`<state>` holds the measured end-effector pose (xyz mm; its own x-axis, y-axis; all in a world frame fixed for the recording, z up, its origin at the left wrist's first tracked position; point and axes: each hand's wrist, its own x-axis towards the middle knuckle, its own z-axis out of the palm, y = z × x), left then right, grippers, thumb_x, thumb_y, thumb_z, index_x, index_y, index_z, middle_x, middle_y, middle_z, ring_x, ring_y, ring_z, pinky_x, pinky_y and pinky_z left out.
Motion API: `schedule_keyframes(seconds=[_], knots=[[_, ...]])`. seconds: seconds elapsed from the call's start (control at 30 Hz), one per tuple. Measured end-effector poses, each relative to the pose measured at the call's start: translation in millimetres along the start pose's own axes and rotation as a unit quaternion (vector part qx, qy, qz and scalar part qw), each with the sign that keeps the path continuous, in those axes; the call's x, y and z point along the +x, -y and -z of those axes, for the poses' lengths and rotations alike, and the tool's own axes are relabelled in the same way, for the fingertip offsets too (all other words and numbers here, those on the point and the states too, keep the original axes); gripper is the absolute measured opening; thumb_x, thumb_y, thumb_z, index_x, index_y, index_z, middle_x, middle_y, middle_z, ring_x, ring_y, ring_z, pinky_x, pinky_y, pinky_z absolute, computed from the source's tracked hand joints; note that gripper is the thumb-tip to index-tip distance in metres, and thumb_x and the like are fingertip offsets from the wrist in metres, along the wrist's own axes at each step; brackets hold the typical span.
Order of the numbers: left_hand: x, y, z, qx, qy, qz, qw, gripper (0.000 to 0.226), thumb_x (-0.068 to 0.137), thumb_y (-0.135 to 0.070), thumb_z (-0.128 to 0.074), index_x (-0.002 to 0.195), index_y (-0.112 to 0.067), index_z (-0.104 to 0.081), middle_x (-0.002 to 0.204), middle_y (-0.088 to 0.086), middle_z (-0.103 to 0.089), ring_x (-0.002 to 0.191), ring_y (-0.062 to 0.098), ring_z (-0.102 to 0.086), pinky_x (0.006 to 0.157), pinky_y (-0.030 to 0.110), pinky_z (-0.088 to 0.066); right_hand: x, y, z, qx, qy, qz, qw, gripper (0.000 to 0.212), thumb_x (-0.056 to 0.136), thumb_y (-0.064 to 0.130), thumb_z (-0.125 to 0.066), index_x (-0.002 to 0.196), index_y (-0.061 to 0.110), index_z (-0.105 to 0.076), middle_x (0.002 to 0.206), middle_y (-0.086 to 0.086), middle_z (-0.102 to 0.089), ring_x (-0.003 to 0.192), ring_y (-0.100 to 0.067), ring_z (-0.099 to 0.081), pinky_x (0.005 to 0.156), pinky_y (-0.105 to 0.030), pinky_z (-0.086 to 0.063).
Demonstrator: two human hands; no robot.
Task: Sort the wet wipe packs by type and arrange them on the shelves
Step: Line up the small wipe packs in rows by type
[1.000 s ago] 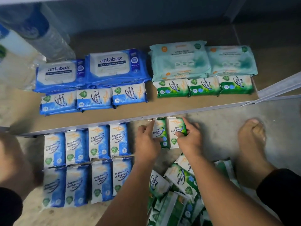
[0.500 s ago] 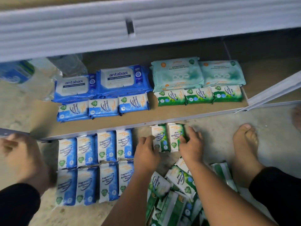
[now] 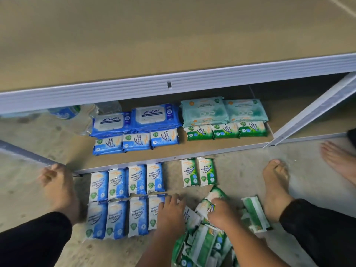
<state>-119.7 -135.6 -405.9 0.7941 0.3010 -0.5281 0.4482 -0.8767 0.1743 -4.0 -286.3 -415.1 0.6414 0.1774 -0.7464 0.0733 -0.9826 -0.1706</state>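
- The step in hand looks like sorting on the floor: green pine packs are being drawn out of the loose pile (image 3: 202, 247) and lined up by type before they go on a shelf.
- The right hand (image 3: 222, 215) curls over a green pack (image 3: 206, 206) at the top of that pile and appears to grip it.
- The left hand (image 3: 170, 214) lies just beside it, fingers bent down at the edge of the nearest blue pack. I cannot tell whether it holds anything. The two hands are close but apart.
- Two green packs (image 3: 207, 173) stand side by side on the floor, just in front of the lower shelf (image 3: 134, 158).
- Eight blue packs (image 3: 116, 185) lie in two neat rows to their left.
- On the lower shelf, big blue, pale teal, small blue and small green packs (image 3: 226, 131) are already grouped.
- The next move probably calls for lifting the gripped pack clear of the pile and setting it beside the two green ones, label up and edges flush.
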Motion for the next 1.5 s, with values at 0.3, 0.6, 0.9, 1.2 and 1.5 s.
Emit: schedule_keyframes(seconds=[0.3, 0.6, 0.9, 1.2, 1.5], knots=[[12, 3, -18, 0.127, 0.063, -0.056, 0.988, 0.085, 0.085, -0.024, -0.067, 0.155, -0.028, -0.018, 0.158, 0.014, -0.015, 0.147, 0.037, -0.011, 0.116, 0.053, -0.023, -11, 0, -4, -0.123, -0.033, 0.039, 0.991, 0.065, 0.081, 0.034, -0.064, 0.142, 0.030, -0.043, 0.146, 0.005, -0.044, 0.135, -0.021, -0.035, 0.095, -0.044, -0.028], [19, 3, -14, 0.057, 0.029, -0.074, 0.995, 0.073, 0.081, -0.019, -0.066, 0.148, -0.025, -0.038, 0.159, 0.004, -0.025, 0.147, 0.028, -0.017, 0.117, 0.049, -0.022, -4, 1, 7, -0.028, -0.014, 0.005, 0.999, 0.046, 0.066, 0.029, -0.059, 0.112, 0.030, -0.058, 0.113, 0.006, -0.061, 0.114, -0.022, -0.048, 0.089, -0.042, -0.029], [21, 7, -5, -0.224, -0.024, 0.005, 0.974, 0.075, 0.055, -0.042, -0.070, 0.128, -0.039, -0.058, 0.119, -0.015, -0.062, 0.108, 0.011, -0.060, 0.096, 0.033, -0.050, -11, 0, 32, 0.348, -0.025, -0.009, 0.937, 0.039, 0.069, 0.029, -0.080, 0.103, 0.020, -0.064, 0.095, 0.001, -0.068, 0.084, -0.019, -0.063, 0.065, -0.029, -0.044], [36, 2, 43, -0.584, 0.079, 0.078, 0.804, 0.057, 0.081, -0.007, -0.077, 0.126, -0.022, -0.047, 0.116, 0.004, -0.064, 0.102, 0.017, -0.064, 0.074, 0.027, -0.051, 39, -12, 35, 0.561, -0.030, -0.032, 0.827, 0.064, 0.033, 0.038, -0.081, 0.091, 0.025, -0.059, 0.096, -0.014, -0.066, 0.088, -0.033, -0.063, 0.079, -0.053, -0.048], [67, -1, 51, -0.641, 0.000, 0.081, 0.763, 0.016, 0.093, -0.026, -0.071, 0.109, -0.028, -0.067, 0.106, -0.010, -0.075, 0.093, -0.001, -0.068, 0.072, 0.017, -0.047, 44, 18, 72, 0.678, 0.004, -0.064, 0.732, 0.021, 0.090, 0.023, -0.061, 0.107, 0.010, -0.063, 0.087, -0.014, -0.063, 0.081, -0.029, -0.059, 0.074, -0.038, -0.046]])
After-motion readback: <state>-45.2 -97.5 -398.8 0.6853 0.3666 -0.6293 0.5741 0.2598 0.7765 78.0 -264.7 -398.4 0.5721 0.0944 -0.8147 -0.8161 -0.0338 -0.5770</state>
